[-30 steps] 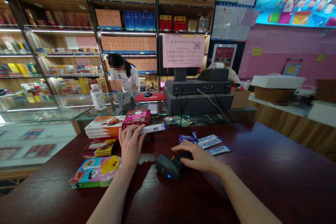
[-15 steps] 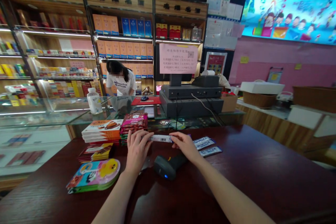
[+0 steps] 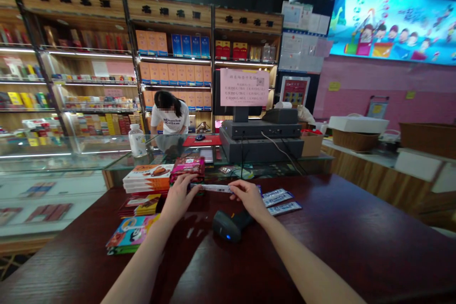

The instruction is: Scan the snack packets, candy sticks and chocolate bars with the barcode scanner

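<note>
Both hands are busy here: the left hand grips one end of the slim packet, the right hand pinches the other, holding it level between them over the counter. From that packet, the dark scanner lies at five o'clock, blue-and-white sachets just past three, orange-and-white boxes around nine.

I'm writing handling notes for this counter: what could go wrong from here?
The thin packet, held near its ends by the left hand and right hand, might bend or slip. The scanner lies on the table nearby, so a lowered hand could knock it. The left hand, in front of the pink packages, may nudge them.
</note>
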### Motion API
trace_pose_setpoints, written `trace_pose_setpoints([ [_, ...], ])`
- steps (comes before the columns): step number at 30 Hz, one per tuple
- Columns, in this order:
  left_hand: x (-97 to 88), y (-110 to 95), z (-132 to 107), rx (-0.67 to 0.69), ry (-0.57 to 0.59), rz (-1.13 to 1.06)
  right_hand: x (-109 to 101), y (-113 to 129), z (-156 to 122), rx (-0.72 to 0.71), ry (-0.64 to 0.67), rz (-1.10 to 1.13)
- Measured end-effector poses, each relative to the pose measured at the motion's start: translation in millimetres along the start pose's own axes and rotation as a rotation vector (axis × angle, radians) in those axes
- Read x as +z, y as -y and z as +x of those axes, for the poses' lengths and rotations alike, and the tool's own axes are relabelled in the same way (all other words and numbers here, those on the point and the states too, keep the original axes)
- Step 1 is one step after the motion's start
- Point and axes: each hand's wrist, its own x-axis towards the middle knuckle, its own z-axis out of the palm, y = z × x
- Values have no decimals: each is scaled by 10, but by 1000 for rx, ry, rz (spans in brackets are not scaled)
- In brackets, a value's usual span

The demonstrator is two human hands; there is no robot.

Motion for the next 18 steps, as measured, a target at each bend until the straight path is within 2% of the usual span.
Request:
trace_pose_setpoints([
  [3, -182, 85, 7, -151, 140, -26, 87, 11, 3, -29, -3, -22],
  [6, -302, 160, -21, -217, 214, -49, 187, 12, 17, -51, 6, -54],
  [9, -368, 211, -59, -212, 273, -99, 284, 13, 45, -62, 6, -102],
  [14, -445, 243, -86, -115, 513, -124, 428, 60, 111, -110, -3, -142],
  [18, -483, 275, -68, -131, 593, -141, 499, 112, 144, -131, 20, -161],
])
